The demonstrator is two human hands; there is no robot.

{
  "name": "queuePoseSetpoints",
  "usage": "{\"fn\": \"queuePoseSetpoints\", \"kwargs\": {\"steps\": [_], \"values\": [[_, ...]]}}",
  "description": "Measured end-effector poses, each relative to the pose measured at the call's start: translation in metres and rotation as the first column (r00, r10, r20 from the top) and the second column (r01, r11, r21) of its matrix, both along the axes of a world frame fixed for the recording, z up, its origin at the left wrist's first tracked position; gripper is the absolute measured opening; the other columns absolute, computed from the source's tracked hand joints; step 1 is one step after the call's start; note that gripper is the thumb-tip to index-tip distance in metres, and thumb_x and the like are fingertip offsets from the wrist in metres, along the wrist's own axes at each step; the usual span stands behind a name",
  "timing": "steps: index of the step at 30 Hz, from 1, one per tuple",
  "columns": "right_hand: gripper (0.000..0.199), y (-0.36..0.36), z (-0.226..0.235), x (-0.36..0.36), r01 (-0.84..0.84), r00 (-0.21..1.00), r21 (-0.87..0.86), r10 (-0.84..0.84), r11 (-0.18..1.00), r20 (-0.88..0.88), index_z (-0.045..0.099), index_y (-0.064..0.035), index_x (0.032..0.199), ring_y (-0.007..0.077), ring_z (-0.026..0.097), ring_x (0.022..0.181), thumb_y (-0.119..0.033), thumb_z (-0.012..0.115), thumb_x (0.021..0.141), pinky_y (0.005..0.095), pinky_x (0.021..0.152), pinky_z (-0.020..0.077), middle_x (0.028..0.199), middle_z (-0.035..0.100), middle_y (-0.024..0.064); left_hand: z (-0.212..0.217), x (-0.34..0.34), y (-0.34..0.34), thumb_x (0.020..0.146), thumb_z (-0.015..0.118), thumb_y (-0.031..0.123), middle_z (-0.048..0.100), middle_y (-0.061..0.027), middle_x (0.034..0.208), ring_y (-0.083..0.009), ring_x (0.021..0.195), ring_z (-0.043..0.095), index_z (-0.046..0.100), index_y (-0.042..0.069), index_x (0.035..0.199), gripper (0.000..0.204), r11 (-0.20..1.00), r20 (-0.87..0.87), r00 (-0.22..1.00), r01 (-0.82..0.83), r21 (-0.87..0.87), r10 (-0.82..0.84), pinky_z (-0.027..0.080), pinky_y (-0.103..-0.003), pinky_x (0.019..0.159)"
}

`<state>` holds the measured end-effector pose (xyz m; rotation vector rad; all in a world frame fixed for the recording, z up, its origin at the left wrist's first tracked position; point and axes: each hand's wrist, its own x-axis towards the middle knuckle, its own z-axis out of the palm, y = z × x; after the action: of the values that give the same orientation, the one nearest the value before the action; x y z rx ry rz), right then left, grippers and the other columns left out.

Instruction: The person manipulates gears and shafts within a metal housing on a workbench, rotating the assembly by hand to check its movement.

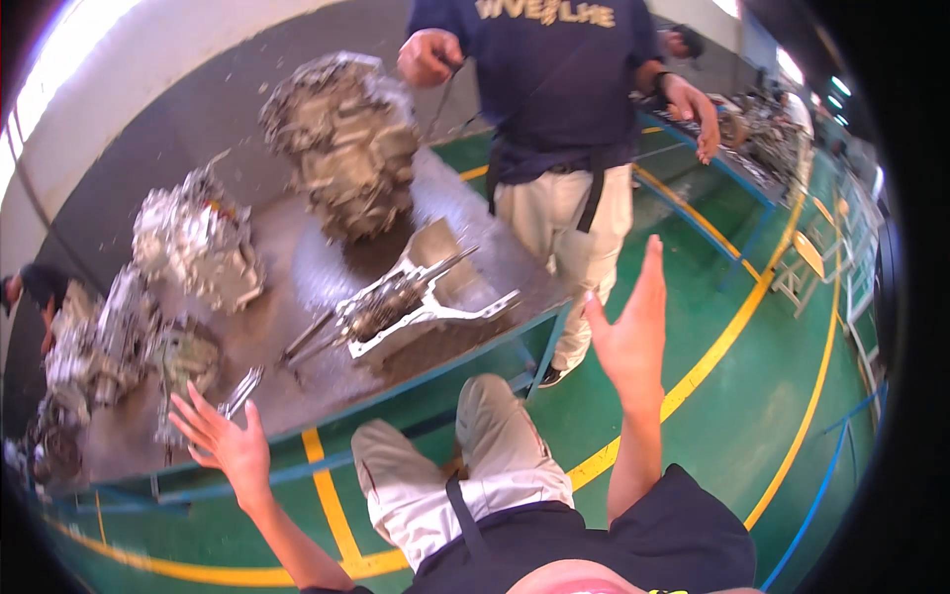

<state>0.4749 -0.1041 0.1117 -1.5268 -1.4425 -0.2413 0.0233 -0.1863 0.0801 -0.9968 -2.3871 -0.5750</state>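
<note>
My left hand [230, 443] is raised with its fingers spread and nothing in it, over the near edge of the workbench [287, 267]. Just behind it on the bench lies a small metal shaft-like part [240, 391]. Up on the right, my right hand [635, 332] is held above the green floor, thumb apart from the straight fingers, also empty. Between my hands, farther in on the bench, rests an opened metal gearbox housing [445, 312] with a geared shaft [381, 307] lying in it. No part touches either hand.
A large gearbox casing [346, 144] stands at the back of the bench, with another casing [198, 238] and several metal parts to its left. A person in a dark shirt [554, 79] stands across the bench corner. Stools [807, 255] and another bench [708, 148] are at right.
</note>
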Motion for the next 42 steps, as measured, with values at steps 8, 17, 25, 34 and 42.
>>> {"fn": "queuePoseSetpoints", "kwargs": {"steps": [8,17,25,34,42], "values": [[0.092,-0.023,0.018,0.008,0.141,0.988,0.048,-0.144,0.989,0.054,0.024,-0.0016,0.157,0.0405,0.04,0.141,-0.024,0.076,0.085,0.0431,0.116,0.0362,0.154,0.038,0.0242,0.01,-0.015,0.003,0.092,0.067,0.038,0.003,-0.0065,0.171,-0.0355,0.156,0.004,0.017,0.026,0.162,0.087,0.994,-0.063,0.998,-0.007,0.111,0.014,0.019,-0.076,0.11],[0.064,-0.017,0.033,0.031,0.221,0.969,0.142,-0.234,0.965,0.082,0.052,0.0039,0.139,0.0393,0.041,0.14,-0.035,0.067,0.09,0.0502,0.114,0.0346,0.145,0.049,0.0262,0.05,-0.036,-0.045,0.09,0.055,0.067,0.018,-0.0178,0.167,-0.0468,0.152,0.011,0.039,0.018,0.154,0.082,0.985,-0.042,0.99,-0.126,0.116,0.131,0.021,-0.078,0.107],[0.066,-0.014,0.024,0.013,0.114,0.986,0.096,-0.125,0.989,0.111,0.05,0.0051,0.14,0.0404,0.05,0.132,-0.026,0.072,0.086,0.0482,0.113,0.0379,0.14,0.053,0.0272,0.037,-0.068,-0.053,0.091,0.063,0.057,0.054,-0.0279,0.14,-0.0444,0.13,0.05,0.052,-0.002,0.14,0.078,0.99,-0.14,0.986,0.1,0.099,-0.085,0.042,-0.051,0.108],[0.067,0.004,0.012,-0.044,-0.082,0.977,-0.025,0.085,0.996,0.198,0.046,0.0045,0.144,0.0422,0.047,0.135,-0.025,0.07,0.088,0.0479,0.114,0.0372,0.145,0.048,0.0294,-0.031,-0.099,-0.046,0.092,0.066,0.048,0.051,-0.0334,0.141,-0.0496,0.132,0.046,0.053,-0.005,0.139,0.072,0.994,-0.171,0.982,0.095,0.046,-0.085,0.035,-0.057,0.112],[0.066,0.005,0.007,-0.088,-0.201,0.931,-0.029,0.2,0.979,0.307,0.047,0.0007,0.145,0.0417,0.044,0.137,-0.024,0.07,0.089,0.046,0.116,0.0353,0.148,0.047,0.0259,-0.059,-0.102,-0.071,0.099,0.057,0.046,0.027,-0.0228,0.162,-0.0461,0.148,0.025,0.036,0.006,0.155,0.072,0.973,-0.041,0.992,-0.125,-0.194,0.119,0.021,-0.058,0.12]]}}
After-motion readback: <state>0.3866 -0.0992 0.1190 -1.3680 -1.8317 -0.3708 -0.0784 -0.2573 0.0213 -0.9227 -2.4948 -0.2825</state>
